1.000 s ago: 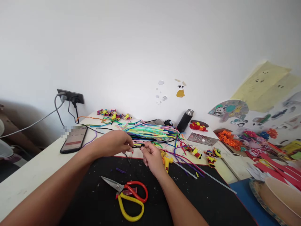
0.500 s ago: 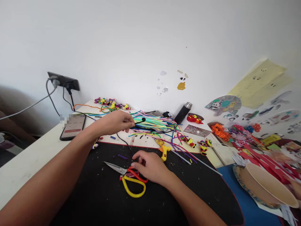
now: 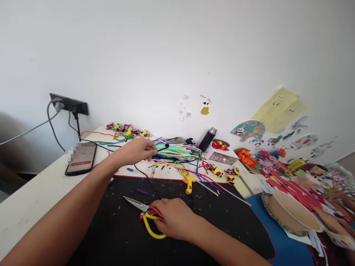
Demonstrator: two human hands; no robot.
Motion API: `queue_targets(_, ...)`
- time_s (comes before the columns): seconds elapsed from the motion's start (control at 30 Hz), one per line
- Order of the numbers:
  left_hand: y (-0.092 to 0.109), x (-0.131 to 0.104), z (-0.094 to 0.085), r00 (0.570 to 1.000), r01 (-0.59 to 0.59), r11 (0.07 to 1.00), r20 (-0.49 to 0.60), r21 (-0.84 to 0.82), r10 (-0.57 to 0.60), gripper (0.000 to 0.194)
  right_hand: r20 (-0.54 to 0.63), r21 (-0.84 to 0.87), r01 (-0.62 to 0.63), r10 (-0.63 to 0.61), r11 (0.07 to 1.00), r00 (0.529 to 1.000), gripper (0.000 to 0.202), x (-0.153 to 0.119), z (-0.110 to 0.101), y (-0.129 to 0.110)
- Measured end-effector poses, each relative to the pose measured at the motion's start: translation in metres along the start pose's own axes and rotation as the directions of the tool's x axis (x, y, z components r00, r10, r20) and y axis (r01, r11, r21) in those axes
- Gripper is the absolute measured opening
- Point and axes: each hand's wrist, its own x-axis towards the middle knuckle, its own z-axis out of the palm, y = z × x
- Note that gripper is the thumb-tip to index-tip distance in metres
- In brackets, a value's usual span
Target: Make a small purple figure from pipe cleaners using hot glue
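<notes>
My left hand [image 3: 138, 150] is raised in front of the heap of pipe cleaners [image 3: 177, 150], its fingers pinching a short black pipe cleaner [image 3: 163, 148] with a coiled end. Over the handles of the scissors [image 3: 151, 225], my right hand [image 3: 174, 218] has its fingers wrapped round the red and yellow grips. The scissors lie on the black mat [image 3: 124, 236], blades pointing up and left. Something pink, partly hidden, lies under their handles. Purple bits [image 3: 142, 191] rest on the mat beyond the blades.
A yellow glue gun [image 3: 189, 183] lies at the mat's back edge. Behind are a black flask [image 3: 207, 139] and small figures [image 3: 230, 175]. A phone [image 3: 81, 159] is at left, a bowl [image 3: 295, 212] at right. Another person's hand [image 3: 330, 221] shows at far right.
My right hand has lowered onto the scissors and closed round their handles. My left hand still pinches the black pipe cleaner. The camera view has shifted.
</notes>
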Motion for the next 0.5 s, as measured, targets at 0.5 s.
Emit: queue_targets(0.5, -0.002, 0.004, 0.005, 0.995, -0.073, 0.99, -0.074, -0.12, 0.065, 0.024, -0.034, 0.958, 0.116, 0.294, -0.263, 0.955, 0.059, -0.004, 0.027, 0.03)
